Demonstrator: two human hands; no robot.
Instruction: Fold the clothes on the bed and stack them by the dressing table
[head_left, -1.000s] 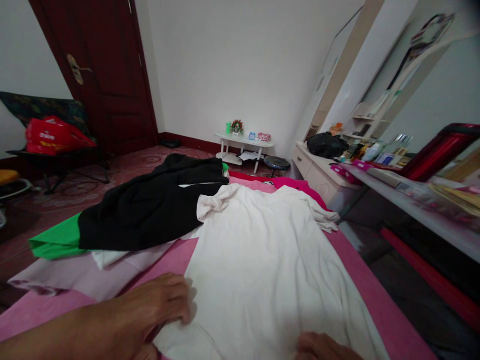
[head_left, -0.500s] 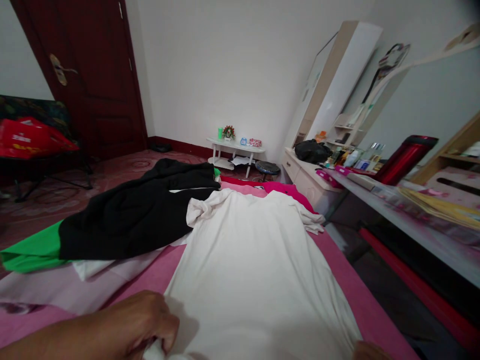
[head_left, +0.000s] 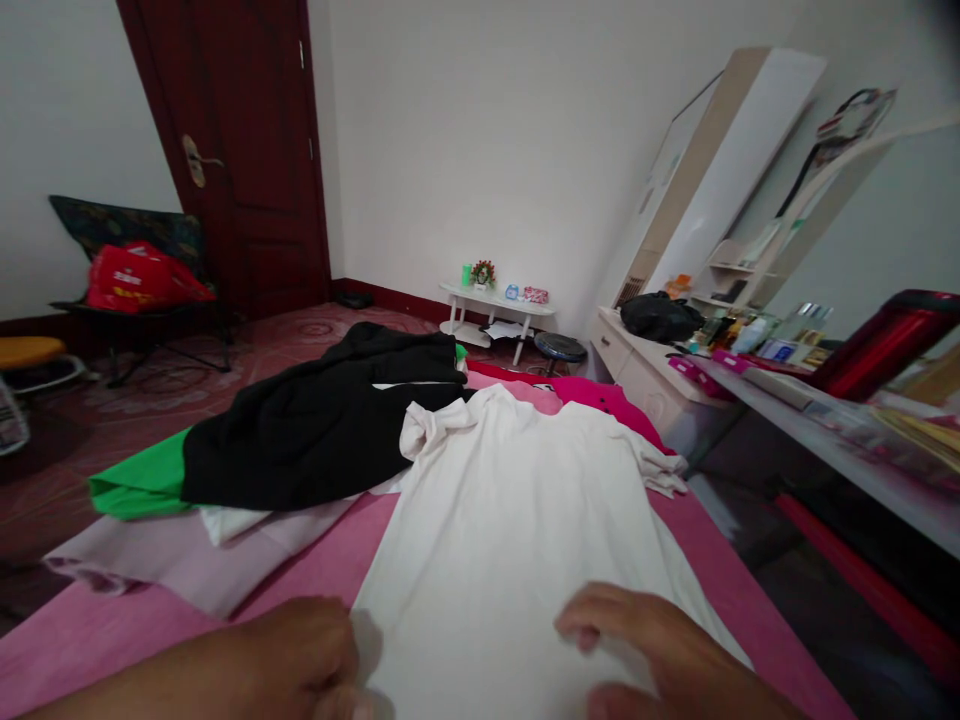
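Observation:
A white short-sleeved T-shirt point(head_left: 517, 540) lies spread over a pink bed cover point(head_left: 757, 590), its neck and sleeves at the far end. My left hand point(head_left: 307, 650) is at the shirt's left edge near the bottom of the view, fingers curled in on the fabric; the fingertips are partly cut off. Over the lower right of the shirt hovers my right hand point(head_left: 645, 640), thumb and fingers apart and holding nothing. The shirt's near hem is out of view.
Black point(head_left: 322, 430), green point(head_left: 142, 475) and pale lilac point(head_left: 202, 560) garments lie piled on the left. A bright pink item point(head_left: 607, 400) shows beyond the shirt. On the right stands a glass-topped table point(head_left: 810, 440) with a red flask point(head_left: 885, 340).
My right hand has come up from the bottom right edge, inward over the shirt, with fingers apart. The left hand stays at the shirt's left edge. The view has swung left.

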